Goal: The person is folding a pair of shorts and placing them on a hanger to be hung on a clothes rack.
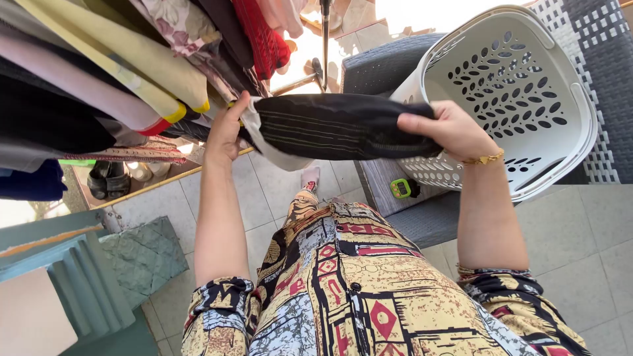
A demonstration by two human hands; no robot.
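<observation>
— Nearest the camera, what did you see?

— Patterned clothing (349, 290) in yellow, black and red, worn by the person, filled the near edge, with both bare forearms reaching away from it.

— And the hands?

— Both were closed on a dark garment (336, 125) with thin pale stripes, stretched level between them. His or her left hand (224, 135) pinched its left end, where a white edge of the cloth hung down; the right hand (448, 128), with a gold bracelet (484, 159) at the wrist, gripped its right end with the thumb on top.

— Where was that garment, then?

— In the air at the middle of the scene, above the tiled floor (580, 244), just in front of a white perforated laundry basket (527, 86) on the right.

— What held the basket?

— It sat tilted on a dark woven seat (389, 66), with a small green object (400, 188) near its lower rim.

— And to the left?

— Clothes (105, 72) hung in a crowded row at the far left, close beside the left hand. Below them, dark sandals (109, 179) lay on the floor, and a teal stepped piece (86, 283) stood at the near left.
</observation>
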